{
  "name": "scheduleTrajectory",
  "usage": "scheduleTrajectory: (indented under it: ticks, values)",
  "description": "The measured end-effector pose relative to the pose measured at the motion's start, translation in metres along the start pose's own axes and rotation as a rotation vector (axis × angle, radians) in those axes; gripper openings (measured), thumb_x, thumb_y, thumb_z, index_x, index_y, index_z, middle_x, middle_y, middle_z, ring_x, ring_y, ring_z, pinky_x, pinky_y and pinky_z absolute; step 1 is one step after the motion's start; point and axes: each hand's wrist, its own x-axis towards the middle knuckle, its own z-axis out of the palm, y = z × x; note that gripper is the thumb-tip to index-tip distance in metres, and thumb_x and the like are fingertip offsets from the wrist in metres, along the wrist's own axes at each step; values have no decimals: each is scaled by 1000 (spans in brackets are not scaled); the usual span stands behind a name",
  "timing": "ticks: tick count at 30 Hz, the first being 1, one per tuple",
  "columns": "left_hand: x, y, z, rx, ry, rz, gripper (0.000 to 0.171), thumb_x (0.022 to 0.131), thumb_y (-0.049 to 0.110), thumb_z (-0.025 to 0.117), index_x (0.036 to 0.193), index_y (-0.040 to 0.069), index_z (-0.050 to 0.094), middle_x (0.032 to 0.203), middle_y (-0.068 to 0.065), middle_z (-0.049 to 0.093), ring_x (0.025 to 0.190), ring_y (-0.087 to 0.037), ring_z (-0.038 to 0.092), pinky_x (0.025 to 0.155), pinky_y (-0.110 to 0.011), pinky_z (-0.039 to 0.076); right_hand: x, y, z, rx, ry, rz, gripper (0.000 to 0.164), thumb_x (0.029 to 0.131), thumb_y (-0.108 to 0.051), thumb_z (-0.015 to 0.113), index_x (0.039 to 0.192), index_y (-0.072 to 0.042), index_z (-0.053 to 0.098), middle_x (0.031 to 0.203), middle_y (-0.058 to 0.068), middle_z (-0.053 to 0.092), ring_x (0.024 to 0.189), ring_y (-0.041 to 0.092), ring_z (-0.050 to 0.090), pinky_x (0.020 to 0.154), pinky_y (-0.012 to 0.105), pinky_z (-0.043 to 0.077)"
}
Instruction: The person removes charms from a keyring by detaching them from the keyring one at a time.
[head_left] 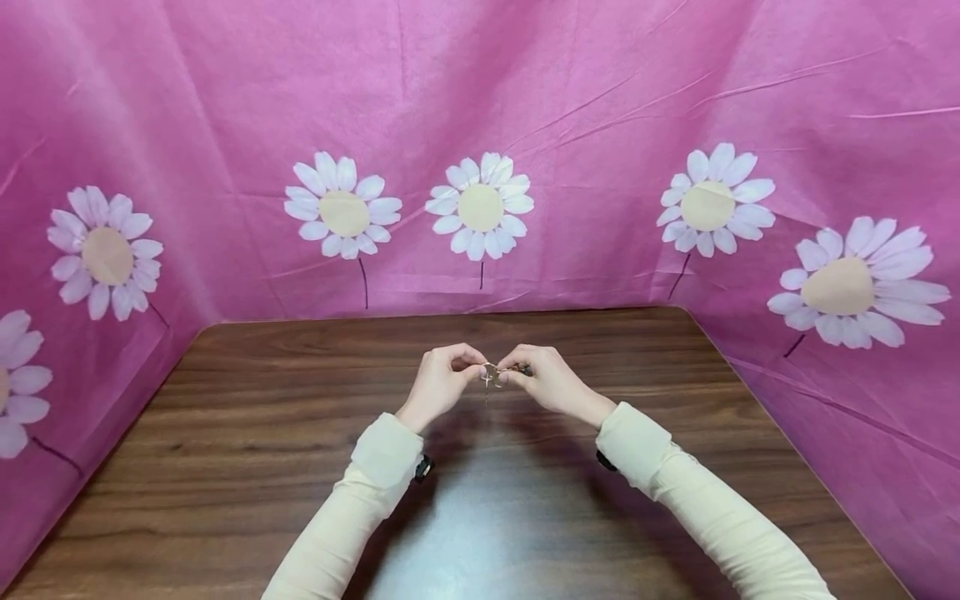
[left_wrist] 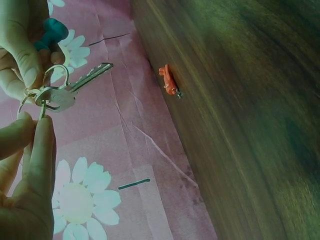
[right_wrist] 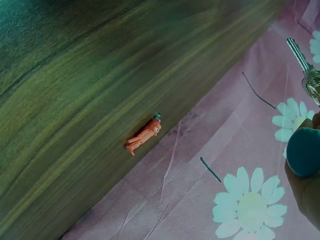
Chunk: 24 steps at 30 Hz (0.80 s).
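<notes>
In the head view, both hands meet above the table. My left hand point(head_left: 442, 383) pinches a metal key ring point(left_wrist: 42, 110) between thumb and fingertips. A silver key point(left_wrist: 87, 80) hangs on the ring, its toothed blade pointing away from the hands. My right hand point(head_left: 551, 379) pinches the ring's other side, close to the key's head. A teal knob-shaped piece point(left_wrist: 54, 32) sits against the right hand's fingers; its round end shows in the right wrist view. How it joins the ring is hidden.
On the wooden table point(head_left: 247, 467) lies a small orange figure point(right_wrist: 144, 136) with a metal bit at one end, near the table's far edge. Pink cloth point(head_left: 585, 75) printed with white daisies stands round the back and sides.
</notes>
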Motion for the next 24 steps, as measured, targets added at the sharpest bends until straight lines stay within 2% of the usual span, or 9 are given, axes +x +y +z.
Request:
scheduleTrajectory:
  ticks: [3, 6, 9, 14, 18, 21, 24]
  values:
    - [-1, -1, 0, -6, -16, -4, 7, 77, 4, 69, 82, 8, 69, 80, -5, 71, 72, -15, 66, 64, -25, 50, 0, 1, 1, 11, 6, -3, 9, 79, -8, 69, 87, -7, 70, 81, 2, 69, 72, 9, 60, 66, 35, 51]
    - [-2, -3, 0, -13, -32, 14, 6, 77, 3, 68, 82, 7, 68, 78, -4, 70, 71, -13, 66, 62, -24, 50, 0, 1, 1, 5, 8, -5, 7, 80, -9, 68, 86, -8, 70, 81, 1, 70, 72, 8, 60, 65, 31, 50]
    - [-1, -4, 0, -27, -47, -2, 6, 77, 3, 67, 82, 7, 68, 78, -3, 70, 71, -11, 65, 61, -24, 51, 0, 1, 0, -9, 6, -8, 7, 80, -10, 67, 86, -9, 70, 82, 1, 70, 72, 8, 60, 65, 27, 49]
    - [1, -4, 2, -25, -69, -58, 7, 78, 4, 68, 81, 9, 69, 80, -3, 71, 74, -12, 66, 63, -22, 51, 1, 0, -1, -5, 9, -7, 5, 79, -11, 68, 84, -8, 70, 80, 1, 69, 74, 10, 61, 68, 34, 51]
    - [1, -5, 5, 3, -88, -44, 7, 78, 5, 68, 82, 10, 70, 80, -2, 71, 74, -10, 66, 64, -22, 51, 0, 0, 0, -10, 10, -6, 4, 80, -12, 67, 82, -9, 69, 79, 0, 69, 74, 9, 61, 68, 32, 50]
    - [1, -3, 6, 18, -92, -35, 7, 79, 5, 67, 82, 11, 70, 81, -1, 71, 74, -10, 65, 64, -22, 50, 0, -1, -1, 0, -5, 22, 5, 80, -13, 67, 82, -9, 69, 79, -1, 69, 74, 8, 60, 68, 30, 50]
    - [0, -1, 10, 8, -86, -30, 8, 79, 4, 67, 84, 10, 70, 82, -2, 71, 75, -11, 66, 65, -23, 50, 0, 0, -2, 26, -27, 85, 6, 81, -15, 67, 81, -10, 69, 77, -2, 68, 73, 8, 59, 67, 27, 49]
